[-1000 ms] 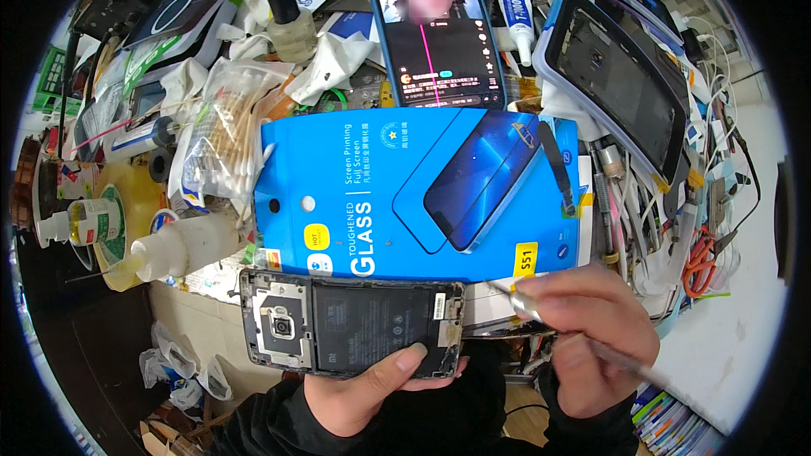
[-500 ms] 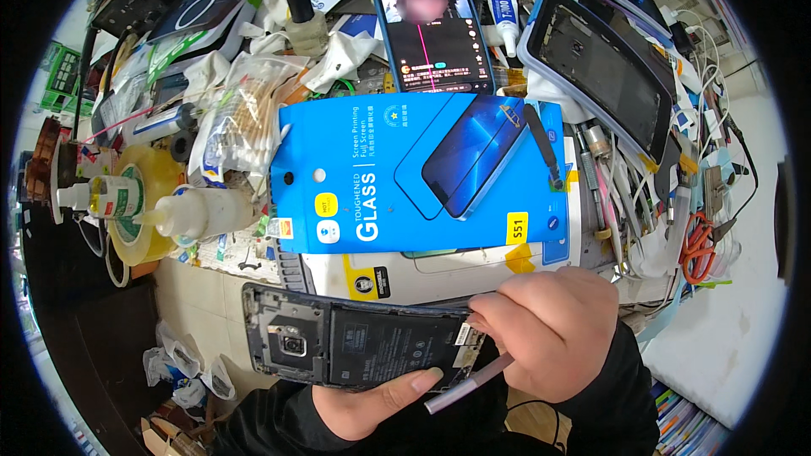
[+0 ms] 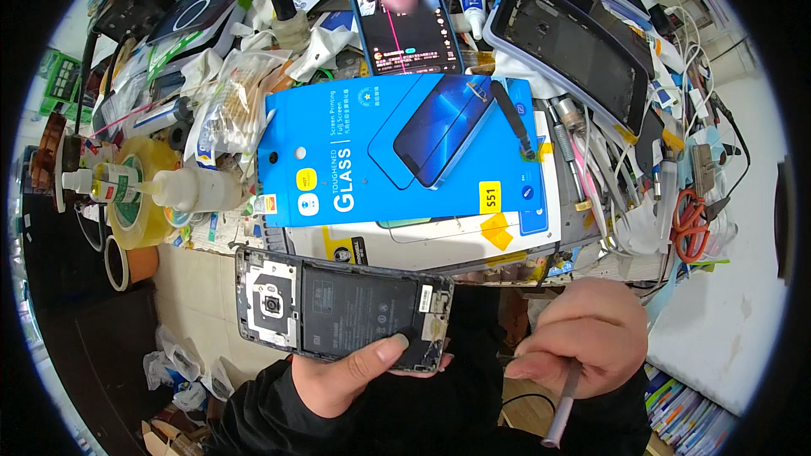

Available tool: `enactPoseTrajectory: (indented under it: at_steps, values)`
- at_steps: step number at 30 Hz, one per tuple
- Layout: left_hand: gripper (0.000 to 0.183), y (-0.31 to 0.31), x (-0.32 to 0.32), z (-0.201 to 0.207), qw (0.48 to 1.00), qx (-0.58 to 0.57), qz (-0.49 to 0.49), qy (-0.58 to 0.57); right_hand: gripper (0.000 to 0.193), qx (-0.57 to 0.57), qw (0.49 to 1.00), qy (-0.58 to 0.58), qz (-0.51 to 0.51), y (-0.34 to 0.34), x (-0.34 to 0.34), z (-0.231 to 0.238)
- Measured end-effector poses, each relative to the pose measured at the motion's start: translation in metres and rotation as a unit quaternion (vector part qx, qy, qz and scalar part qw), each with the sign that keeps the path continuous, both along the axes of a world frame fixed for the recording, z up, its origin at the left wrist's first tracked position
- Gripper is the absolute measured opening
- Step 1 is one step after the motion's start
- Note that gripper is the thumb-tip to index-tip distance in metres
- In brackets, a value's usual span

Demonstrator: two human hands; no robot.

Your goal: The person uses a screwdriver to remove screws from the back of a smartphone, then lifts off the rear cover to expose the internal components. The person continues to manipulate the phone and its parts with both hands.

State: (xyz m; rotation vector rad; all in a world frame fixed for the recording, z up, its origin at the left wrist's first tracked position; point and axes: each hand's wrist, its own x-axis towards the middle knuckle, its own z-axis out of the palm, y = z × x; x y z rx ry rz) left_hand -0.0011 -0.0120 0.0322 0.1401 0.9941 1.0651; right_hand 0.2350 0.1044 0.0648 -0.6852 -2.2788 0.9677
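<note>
My left hand (image 3: 342, 380) holds a smartphone with its back cover off, the black battery (image 3: 351, 308) and the camera module (image 3: 272, 304) facing up. The thumb presses on the phone's lower edge near its right end, and the other fingers are mostly hidden beneath. To the right, apart from the phone, my right hand (image 3: 591, 333) is closed around a slim grey-purple stick-like tool (image 3: 561, 414). The tool points down toward me; its other end is hidden in the fist. Beyond the phone lies a blue screen-protector package (image 3: 338, 148) with a thin black strip (image 3: 511, 118) on it.
A lit phone (image 3: 405, 25) stands behind the package. A phone in a pale case (image 3: 570, 55) rests at the right, near loose tools and orange-handled scissors (image 3: 690, 215). At the left are a white squeeze bottle (image 3: 198, 190), a tape roll (image 3: 139, 228) and bagged cotton swabs (image 3: 241, 105).
My right hand has drawn away from the phone's right end, off to the right, with the tool in it. My left hand and the phone have shifted slightly left. The whole view has shifted a little.
</note>
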Motion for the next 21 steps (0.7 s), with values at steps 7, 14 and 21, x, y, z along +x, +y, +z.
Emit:
enactPoseTrajectory:
  at_steps: [7, 14, 21]
  values:
    - [0.069, 0.009, -0.002, -0.013, 0.999, 0.018, -0.007, 0.046, 0.038, -0.081, 0.995, -0.006, -0.053, -0.01, 0.005, -0.016]
    - [0.066, 0.007, 0.001, -0.017, 0.996, 0.048, -0.027, 0.074, 0.029, -0.214, 0.967, -0.04, -0.135, -0.016, -0.012, -0.017]
    - [0.039, -0.004, 0.014, -0.003, 0.929, 0.106, -0.055, 0.35, 0.021, -0.112, 0.985, -0.033, -0.13, -0.019, -0.032, -0.033]
